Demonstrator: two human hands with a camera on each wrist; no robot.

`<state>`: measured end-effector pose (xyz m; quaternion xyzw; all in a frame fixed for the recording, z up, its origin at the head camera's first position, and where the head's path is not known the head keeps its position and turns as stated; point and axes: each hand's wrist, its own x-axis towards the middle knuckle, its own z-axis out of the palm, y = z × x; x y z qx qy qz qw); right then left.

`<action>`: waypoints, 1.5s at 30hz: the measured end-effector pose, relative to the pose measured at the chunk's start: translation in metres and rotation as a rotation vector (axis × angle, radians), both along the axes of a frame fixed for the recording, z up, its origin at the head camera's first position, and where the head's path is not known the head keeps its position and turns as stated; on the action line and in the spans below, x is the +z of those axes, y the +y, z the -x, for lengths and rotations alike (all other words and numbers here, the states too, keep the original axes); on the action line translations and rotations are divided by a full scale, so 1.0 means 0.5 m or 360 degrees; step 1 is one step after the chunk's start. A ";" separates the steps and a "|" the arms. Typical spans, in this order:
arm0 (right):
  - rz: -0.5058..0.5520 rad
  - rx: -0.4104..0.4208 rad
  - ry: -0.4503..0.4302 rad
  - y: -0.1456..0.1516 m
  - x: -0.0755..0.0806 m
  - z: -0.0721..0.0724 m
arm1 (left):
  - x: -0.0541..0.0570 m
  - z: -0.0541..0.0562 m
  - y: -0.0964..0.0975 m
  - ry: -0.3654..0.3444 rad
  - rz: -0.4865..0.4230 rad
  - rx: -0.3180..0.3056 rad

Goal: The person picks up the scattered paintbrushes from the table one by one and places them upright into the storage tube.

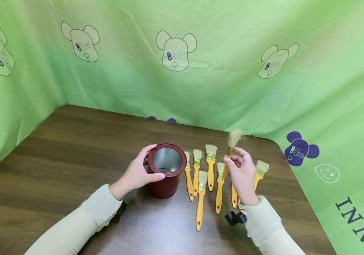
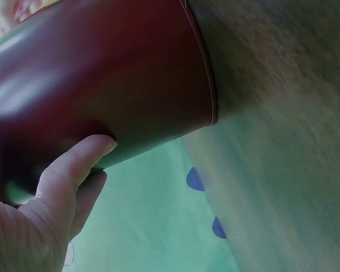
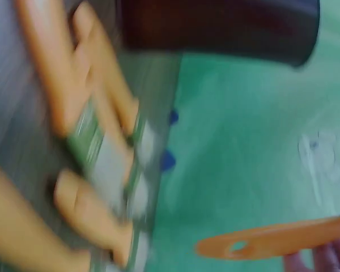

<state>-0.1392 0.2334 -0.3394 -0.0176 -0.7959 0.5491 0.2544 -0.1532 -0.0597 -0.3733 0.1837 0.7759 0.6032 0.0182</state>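
A dark red cylindrical bin (image 1: 164,186) with a grey inside stands upright on the table. My left hand (image 1: 134,173) grips it near the top, thumb on the near side of the rim and fingers round the far side. In the left wrist view, fingers (image 2: 73,164) lie against its smooth wall (image 2: 136,73). My right hand (image 1: 244,173) pinches a paintbrush (image 1: 234,139) above the table, its pale bristles upward. Its orange handle (image 3: 272,241), with a hole at the end, shows in the right wrist view.
Several more paintbrushes lie on the wooden table (image 1: 73,148) right of the bin, including a long one (image 1: 199,209) nearest me and one (image 1: 261,170) beyond my right hand. A green printed curtain (image 1: 175,88) hangs behind the table and along its sides.
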 end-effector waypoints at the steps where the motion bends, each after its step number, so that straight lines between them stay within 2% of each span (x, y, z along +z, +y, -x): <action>1: 0.0106 0.0025 0.0067 -0.015 -0.001 0.004 | 0.000 0.000 0.000 0.0000 0.0000 0.0001; 6: 0.0485 0.0256 0.0381 -0.075 0.001 0.014 | 0.001 0.000 0.000 0.0006 0.0006 0.0000; 9: 0.0593 0.0401 0.0522 -0.102 0.013 0.022 | 0.002 0.000 0.000 0.0010 0.0001 -0.0001; 13: 0.0620 0.0486 0.0574 -0.134 0.035 0.031 | 0.001 0.000 -0.002 0.0012 -0.0008 0.0002; 21: 0.0863 0.0596 0.0710 -0.192 0.075 0.040 | 0.002 0.000 -0.003 0.0037 -0.0025 -0.0004; 24: 0.0951 0.0606 0.0653 -0.210 0.091 0.038 | 0.003 0.000 -0.003 0.0037 -0.0025 -0.0005; 30: 0.1074 0.0571 0.0358 -0.231 0.111 0.038 | 0.006 -0.001 -0.004 0.0032 0.0008 -0.0003; 33: 0.1072 0.0558 0.0282 -0.234 0.107 0.040 | 0.006 0.000 -0.003 0.0042 0.0022 -0.0002; 40: 0.1149 0.0558 0.0199 -0.235 0.078 0.043 | 0.006 0.000 -0.001 0.0050 0.0001 -0.0004; 45: 0.1156 0.0463 0.0168 -0.230 0.066 0.047 | 0.005 0.000 0.000 0.0031 -0.0006 -0.0005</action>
